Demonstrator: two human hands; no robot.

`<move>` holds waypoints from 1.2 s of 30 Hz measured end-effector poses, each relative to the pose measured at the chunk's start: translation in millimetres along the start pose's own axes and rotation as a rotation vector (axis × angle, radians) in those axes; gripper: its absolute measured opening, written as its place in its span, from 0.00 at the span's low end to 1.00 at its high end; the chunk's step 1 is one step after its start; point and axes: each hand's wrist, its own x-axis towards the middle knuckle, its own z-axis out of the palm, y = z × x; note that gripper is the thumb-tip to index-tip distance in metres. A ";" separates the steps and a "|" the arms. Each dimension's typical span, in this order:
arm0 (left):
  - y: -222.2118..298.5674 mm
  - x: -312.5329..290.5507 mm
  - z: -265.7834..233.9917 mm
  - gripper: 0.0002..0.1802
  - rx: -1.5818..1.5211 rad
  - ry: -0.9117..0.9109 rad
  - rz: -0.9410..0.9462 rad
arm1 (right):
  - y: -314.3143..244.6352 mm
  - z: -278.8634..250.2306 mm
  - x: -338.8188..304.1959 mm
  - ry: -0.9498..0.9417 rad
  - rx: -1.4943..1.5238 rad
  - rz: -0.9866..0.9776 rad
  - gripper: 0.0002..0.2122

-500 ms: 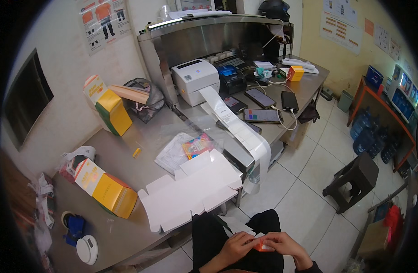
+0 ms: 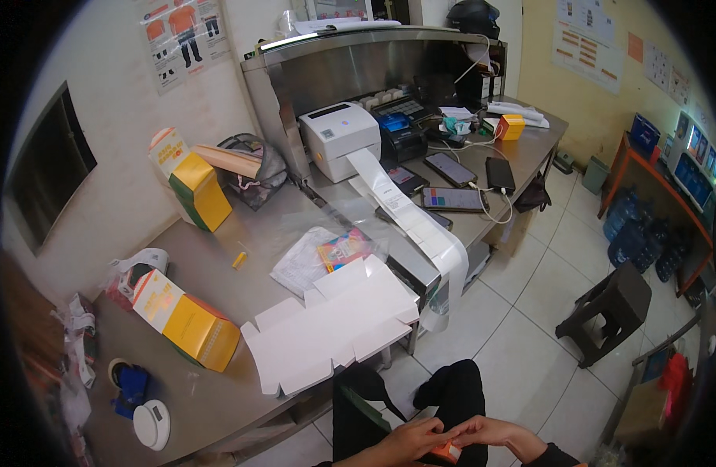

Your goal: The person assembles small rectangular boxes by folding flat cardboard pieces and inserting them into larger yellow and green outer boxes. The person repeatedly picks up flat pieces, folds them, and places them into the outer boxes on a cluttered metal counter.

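Observation:
Over my lap, my left hand (image 2: 414,438) and my right hand (image 2: 490,433) meet at a small orange and white box (image 2: 450,451). Fingers of both hands are closed on it, with the fingertips together along its upper edge. Much of the box is hidden under the fingers. Against my left leg shows a dark green panel (image 2: 367,410), partly covered by my left hand. Ahead of my hands, a flat, unfolded white carton (image 2: 327,331) lies at the metal table's front edge.
Two yellow cartons (image 2: 200,333) (image 2: 200,194) lie at left, near a white scale (image 2: 151,424) and tape dispenser (image 2: 129,389). A label printer (image 2: 338,138) trails paper (image 2: 412,226) over the edge. Phones (image 2: 453,199) lie beyond; a dark stool (image 2: 607,311) stands right.
Both hands have moved lower with the orange box. The pale sheet on my lap is out of sight, and a dark green panel shows by my left leg. The view has shifted slightly.

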 end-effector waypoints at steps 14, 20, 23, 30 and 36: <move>36.7 8.7 -40.4 0.16 -0.874 -0.171 -0.504 | -15.7 2.1 8.0 -0.136 -0.019 0.001 0.13; 26.3 -0.3 -3.0 0.14 -0.325 -0.595 -0.417 | 40.4 3.8 28.6 -0.295 -0.095 0.198 0.19; -4.0 -8.0 29.3 0.14 -0.224 -0.722 -0.536 | 46.7 2.8 19.9 -0.445 0.237 0.315 0.12; -32.3 -27.6 66.1 0.14 -0.209 -0.788 -0.637 | 53.3 7.6 17.1 -0.393 0.120 0.336 0.13; -27.0 -23.5 43.8 0.15 -0.376 -0.733 -0.650 | 58.6 -1.5 27.5 -0.415 -0.001 0.081 0.10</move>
